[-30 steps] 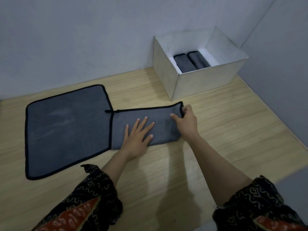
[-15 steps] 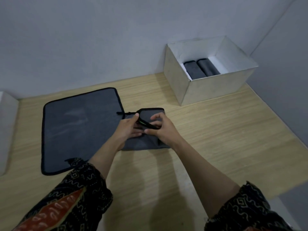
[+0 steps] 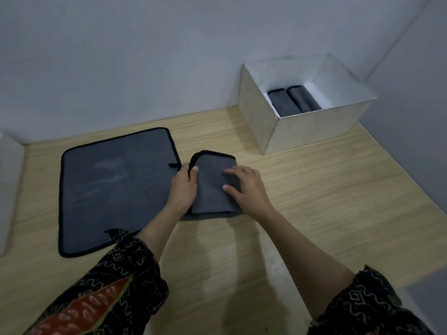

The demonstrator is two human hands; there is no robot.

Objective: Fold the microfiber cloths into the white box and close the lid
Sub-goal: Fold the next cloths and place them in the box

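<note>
A grey microfiber cloth with black trim (image 3: pixel 212 187) lies folded into a narrow stack on the wooden table. My left hand (image 3: pixel 185 187) grips its left edge, thumb on top. My right hand (image 3: pixel 246 187) rests on its right side, fingers spread flat on the fabric. To the left a second grey cloth (image 3: pixel 113 189) lies unfolded and flat. The open white box (image 3: pixel 312 131) stands at the back right with two folded grey cloths (image 3: pixel 294 100) side by side inside. No lid shows on the box.
Grey walls close the table in at the back and right. A white object (image 3: pixel 9 189) stands at the far left edge. Bare wooden tabletop (image 3: pixel 326 201) lies between the folded cloth and the box.
The right end of the long cloth strip was folded over to the left, making a compact stack. My left hand went from lying flat on it to gripping its left edge. The view shifted left.
</note>
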